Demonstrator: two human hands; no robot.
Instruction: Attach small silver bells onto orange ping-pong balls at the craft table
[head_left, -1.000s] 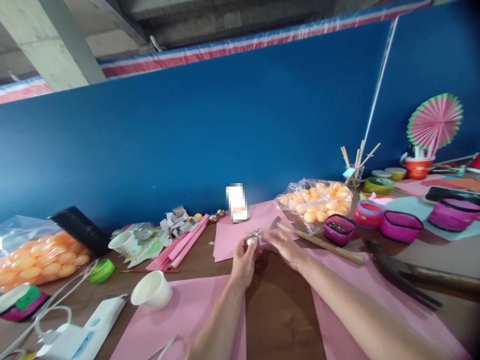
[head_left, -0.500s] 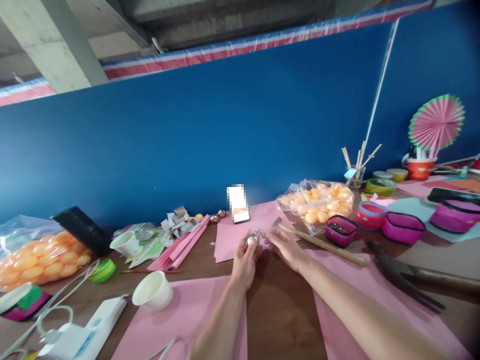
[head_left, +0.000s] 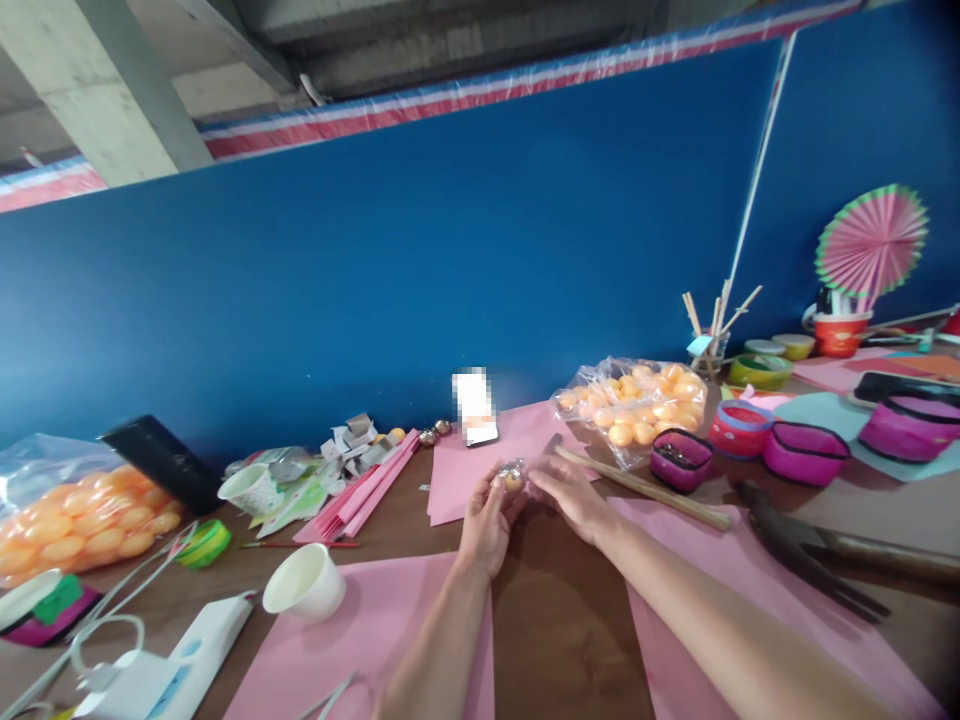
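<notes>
My left hand (head_left: 485, 522) is closed around a small orange ball (head_left: 513, 482) studded with shiny silver pieces that look like thumbtack heads. A bare orange patch on the ball faces up. My right hand (head_left: 574, 497) is just right of the ball, its fingers bent close together at the ball's edge. Whatever lies between those fingertips is too small to make out. Beneath the hands are the brown table and the corner of a pink paper sheet (head_left: 448, 490). Two similar silver-studded balls (head_left: 435, 431) lie behind, near the blue partition.
A phone (head_left: 481, 437) leans behind my hands. Right of them are a wooden-handled hammer (head_left: 652, 492), a bag of orange balls (head_left: 637, 405), a purple tray of small metal pieces (head_left: 681, 462) and a large dark claw tool (head_left: 802, 550). A white cup (head_left: 305, 585) stands left.
The ball has turned in my left hand, so an orange patch now shows where silver faced up before. My right hand stays beside it, with hardly any shift.
</notes>
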